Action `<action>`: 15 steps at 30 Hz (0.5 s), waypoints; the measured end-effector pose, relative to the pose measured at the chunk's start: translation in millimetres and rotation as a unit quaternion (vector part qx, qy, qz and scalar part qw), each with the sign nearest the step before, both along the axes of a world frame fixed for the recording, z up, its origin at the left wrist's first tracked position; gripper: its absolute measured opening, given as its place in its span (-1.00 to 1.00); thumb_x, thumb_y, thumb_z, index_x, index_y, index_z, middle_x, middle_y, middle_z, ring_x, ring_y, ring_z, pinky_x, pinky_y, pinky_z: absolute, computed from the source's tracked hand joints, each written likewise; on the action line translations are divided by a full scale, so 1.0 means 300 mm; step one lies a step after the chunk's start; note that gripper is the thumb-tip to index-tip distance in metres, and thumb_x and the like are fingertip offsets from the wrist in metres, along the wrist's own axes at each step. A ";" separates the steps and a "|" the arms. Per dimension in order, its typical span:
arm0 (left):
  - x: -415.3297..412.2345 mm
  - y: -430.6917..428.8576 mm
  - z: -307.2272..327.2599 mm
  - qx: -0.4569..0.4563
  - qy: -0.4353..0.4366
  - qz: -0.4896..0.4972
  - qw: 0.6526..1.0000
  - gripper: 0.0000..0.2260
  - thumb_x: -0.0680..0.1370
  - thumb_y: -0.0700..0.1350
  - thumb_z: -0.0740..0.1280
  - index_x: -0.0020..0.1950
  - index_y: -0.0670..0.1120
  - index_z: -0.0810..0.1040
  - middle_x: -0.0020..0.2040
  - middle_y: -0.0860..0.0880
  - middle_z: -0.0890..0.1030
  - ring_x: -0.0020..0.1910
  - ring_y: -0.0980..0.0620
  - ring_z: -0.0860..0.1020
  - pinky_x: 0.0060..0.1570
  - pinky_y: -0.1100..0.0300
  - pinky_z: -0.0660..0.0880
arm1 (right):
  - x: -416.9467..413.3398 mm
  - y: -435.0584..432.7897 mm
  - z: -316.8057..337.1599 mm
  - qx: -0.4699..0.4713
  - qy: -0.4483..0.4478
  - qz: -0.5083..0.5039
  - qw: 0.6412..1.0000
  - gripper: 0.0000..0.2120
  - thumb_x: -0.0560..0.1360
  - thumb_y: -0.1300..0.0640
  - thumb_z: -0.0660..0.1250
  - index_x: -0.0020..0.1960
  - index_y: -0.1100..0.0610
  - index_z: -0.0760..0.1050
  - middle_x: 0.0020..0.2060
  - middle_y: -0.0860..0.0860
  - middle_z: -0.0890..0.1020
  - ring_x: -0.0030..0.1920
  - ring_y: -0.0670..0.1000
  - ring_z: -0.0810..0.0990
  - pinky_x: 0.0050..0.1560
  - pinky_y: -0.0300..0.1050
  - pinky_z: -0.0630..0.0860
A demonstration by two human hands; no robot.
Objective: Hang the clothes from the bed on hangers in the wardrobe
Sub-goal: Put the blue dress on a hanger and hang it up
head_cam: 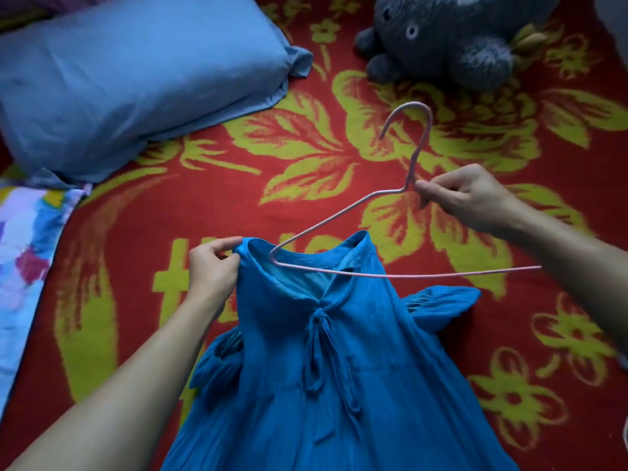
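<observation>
Head view: we look down on a blue dress (323,368) lying at six o'clock on the red flowered bedspread (210,205). Our left hand (212,266), at nine o'clock of the collar, pinches the neckline's edge and holds it open. Our right hand (469,198), at two o'clock, pinches a pink wire hanger (390,276) just below its hook. The hanger's left tip seems to sit inside the neck opening. We judge the threading just begun; next, the other shoulder must slip in.

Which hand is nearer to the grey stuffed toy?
Right. The right hand, pinching the hanger, is just below the stuffed toy; the left hand grips the blue dress collar, farther down-left.
</observation>
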State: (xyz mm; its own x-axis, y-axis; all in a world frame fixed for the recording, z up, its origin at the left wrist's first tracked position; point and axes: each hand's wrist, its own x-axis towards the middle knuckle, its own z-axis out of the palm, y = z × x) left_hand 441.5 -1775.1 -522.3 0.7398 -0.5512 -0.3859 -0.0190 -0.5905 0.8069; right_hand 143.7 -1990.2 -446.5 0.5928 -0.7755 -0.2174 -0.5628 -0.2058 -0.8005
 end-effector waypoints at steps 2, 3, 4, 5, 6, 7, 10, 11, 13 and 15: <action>-0.019 -0.002 0.013 -0.014 -0.005 -0.024 1.000 -0.68 0.43 -0.40 0.26 0.02 -0.08 0.65 -0.16 -0.07 0.64 -0.25 0.01 0.52 -0.11 0.03 0.56 | 0.059 0.039 -0.041 0.050 -0.004 0.015 0.999 -0.62 0.51 -0.13 0.30 -0.32 0.11 0.63 -0.59 -0.06 0.29 -0.55 -0.08 0.22 -0.53 -0.26 0.16; -0.031 -0.005 0.026 -0.018 -0.011 -0.046 0.999 -0.68 0.45 -0.40 0.26 0.00 -0.05 0.64 -0.16 -0.06 0.64 -0.25 0.06 0.52 -0.15 0.12 0.53 | 0.104 0.065 -0.073 0.076 -0.007 0.026 0.997 -0.61 0.50 -0.16 0.30 -0.32 0.09 0.63 -0.57 -0.04 0.30 -0.53 -0.06 0.23 -0.50 -0.25 0.18; -0.042 -0.008 0.042 -0.022 -0.019 -0.075 0.997 -0.69 0.45 -0.39 0.26 -0.03 -0.03 0.65 -0.16 -0.04 0.65 -0.26 0.12 0.53 -0.19 0.22 0.51 | 0.154 0.095 -0.105 0.099 -0.007 0.037 0.994 -0.61 0.51 -0.16 0.31 -0.33 0.08 0.64 -0.55 -0.03 0.30 -0.51 -0.05 0.24 -0.48 -0.23 0.19; -0.052 -0.011 0.060 -0.026 -0.023 -0.108 0.994 -0.70 0.46 -0.39 0.27 -0.04 -0.03 0.65 -0.17 -0.02 0.65 -0.28 0.20 0.53 -0.23 0.33 0.49 | 0.209 0.131 -0.129 0.118 -0.008 0.051 0.992 -0.61 0.52 -0.14 0.31 -0.34 0.07 0.64 -0.54 -0.03 0.30 -0.51 -0.07 0.24 -0.49 -0.24 0.19; -0.056 -0.013 0.077 -0.029 -0.022 -0.139 0.990 -0.70 0.47 -0.39 0.28 -0.05 -0.03 0.66 -0.19 0.01 0.65 -0.30 0.26 0.53 -0.26 0.40 0.47 | 0.262 0.168 -0.151 0.139 -0.014 0.065 0.988 -0.62 0.54 -0.12 0.31 -0.34 0.07 0.64 -0.54 -0.05 0.29 -0.51 -0.09 0.22 -0.50 -0.26 0.18; -0.052 -0.013 0.091 -0.033 -0.013 -0.164 0.986 -0.71 0.47 -0.38 0.29 -0.05 -0.03 0.66 -0.19 0.00 0.66 -0.31 0.27 0.53 -0.27 0.42 0.48 | 0.312 0.206 -0.172 0.159 -0.021 0.078 0.984 -0.62 0.55 -0.11 0.31 -0.32 0.08 0.65 -0.53 -0.05 0.26 -0.51 -0.10 0.20 -0.51 -0.26 0.16; -0.004 -0.005 0.109 -0.017 -0.012 -0.223 0.975 -0.79 0.49 -0.28 0.39 0.03 -0.01 0.63 -0.16 -0.08 0.65 -0.24 0.11 0.53 -0.24 0.36 0.48 | 0.401 0.294 -0.234 0.208 -0.043 0.068 0.975 -0.58 0.58 -0.09 0.26 -0.22 0.18 0.67 -0.51 0.01 0.30 -0.49 -0.06 0.22 -0.51 -0.23 0.17; 0.014 0.003 0.106 -0.010 -0.026 -0.242 0.970 -0.81 0.49 -0.25 0.41 0.02 0.01 0.63 -0.20 -0.08 0.62 -0.26 0.10 0.49 -0.27 0.33 0.46 | 0.407 0.304 -0.257 0.230 -0.058 0.029 0.971 -0.57 0.60 -0.07 0.24 -0.22 0.20 0.65 -0.50 0.05 0.36 -0.49 -0.05 0.28 -0.51 -0.23 0.22; 0.035 0.025 0.097 -0.010 -0.044 -0.260 0.965 -0.85 0.50 -0.21 0.40 -0.10 0.06 0.65 -0.31 -0.03 0.54 -0.31 0.10 0.41 -0.33 0.22 0.35 | 0.386 0.284 -0.323 0.203 -0.037 -0.078 0.975 -0.61 0.60 -0.07 0.24 -0.22 0.16 0.62 -0.44 0.06 0.51 -0.39 0.02 0.46 -0.40 -0.19 0.35; 0.038 0.044 0.083 -0.025 -0.054 -0.253 0.966 -0.85 0.49 -0.16 0.43 -0.23 0.06 0.64 -0.37 -0.01 0.47 -0.36 0.08 0.36 -0.34 0.19 0.28 | 0.335 0.239 -0.398 0.085 0.107 -0.149 0.979 -0.69 0.54 -0.13 0.30 -0.14 0.10 0.62 -0.29 0.04 0.62 -0.17 0.08 0.59 -0.23 -0.12 0.40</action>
State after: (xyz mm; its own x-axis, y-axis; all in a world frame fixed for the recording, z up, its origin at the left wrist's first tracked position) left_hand 452.9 -1761.8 -497.2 0.4053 -0.8685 -0.2855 -0.3811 -0.4444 0.8107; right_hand 244.1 -1918.7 -565.8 0.2719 -0.8486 -0.4537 -0.7367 0.1198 -0.6656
